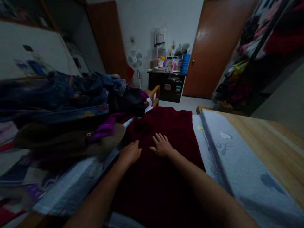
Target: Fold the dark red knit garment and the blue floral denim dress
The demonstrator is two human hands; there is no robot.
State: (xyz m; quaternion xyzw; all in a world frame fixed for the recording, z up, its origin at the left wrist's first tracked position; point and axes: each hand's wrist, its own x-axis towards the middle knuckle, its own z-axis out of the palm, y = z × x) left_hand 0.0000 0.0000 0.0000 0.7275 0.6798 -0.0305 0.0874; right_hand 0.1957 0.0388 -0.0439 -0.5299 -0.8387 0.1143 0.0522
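Observation:
A dark red cloth (163, 180), which looks like a garment, lies spread out in front of me over a pale grey-blue sheet. My right hand (162, 145) rests flat on its middle with the fingers spread. Near the cloth's left edge is my left hand (130, 153), its thumb and forefinger apart and its other fingers partly hidden. Neither hand grips anything that I can see. The cloth's near end falls in deep shadow between my forearms.
Heaped clothes (95, 91) with denim pieces crowd the left side, close to my left hand. On the right, the pale sheet (228, 152) borders a wooden board (268, 139). Farther back stand a white fan (135, 60), a dark cabinet (166, 87) and a wooden door (211, 47).

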